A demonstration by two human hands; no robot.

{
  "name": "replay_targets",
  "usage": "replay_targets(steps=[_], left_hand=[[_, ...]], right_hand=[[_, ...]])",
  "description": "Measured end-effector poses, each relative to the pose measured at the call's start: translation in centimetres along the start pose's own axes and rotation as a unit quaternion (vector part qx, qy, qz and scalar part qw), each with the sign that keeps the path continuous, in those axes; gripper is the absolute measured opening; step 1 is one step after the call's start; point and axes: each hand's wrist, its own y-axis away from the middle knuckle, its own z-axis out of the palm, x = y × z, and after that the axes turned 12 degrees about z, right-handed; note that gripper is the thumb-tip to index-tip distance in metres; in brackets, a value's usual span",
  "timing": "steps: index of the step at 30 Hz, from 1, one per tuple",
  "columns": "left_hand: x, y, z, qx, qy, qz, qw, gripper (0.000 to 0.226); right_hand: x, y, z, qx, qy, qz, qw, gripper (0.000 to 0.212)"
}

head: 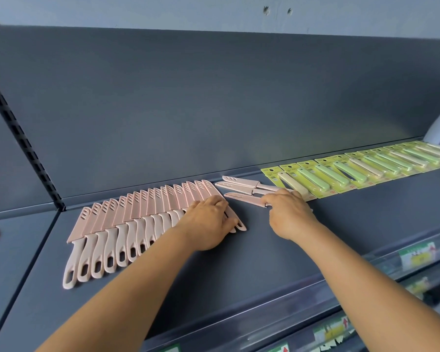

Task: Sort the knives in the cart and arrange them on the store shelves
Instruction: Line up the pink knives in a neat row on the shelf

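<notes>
At centre frame the left hand [210, 222] lay flat, fingers straight, pressing the right end of the pink knives [137, 217] fanned along the shelf [264, 250]. The right hand [287, 212] pinched one of three loose knives [241, 189] just beside them. Sheathed and plastic, they looked light, stiff and slippery; the handle seemed the best hold.

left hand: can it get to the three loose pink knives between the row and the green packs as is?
Probably yes. The left hand rests on the pink row's right end, beside the loose pink knives. Bare shelf lies between; the right hand covers their handles.
</notes>
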Motion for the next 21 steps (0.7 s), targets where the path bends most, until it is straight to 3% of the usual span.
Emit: replay_targets(steps=[7, 16, 21], left_hand=[[-0.1, 0.1, 0.0, 0.012, -0.001, 0.007, 1.000, 0.052], [0.0, 0.1, 0.0, 0.007, -0.007, 0.003, 1.000, 0.053], [-0.2, -0.1, 0.2, 0.010, 0.008, -0.001, 1.000, 0.051]], right_hand=[[0.2, 0.1, -0.7, -0.005, -0.013, -0.028, 1.000, 0.040], [-4.1, -0.2, -0.2, -0.015, -0.113, -0.022, 0.993, 0.023], [-5.8, -1.4, 0.1, -0.022, -0.104, -0.037, 0.994, 0.020]])
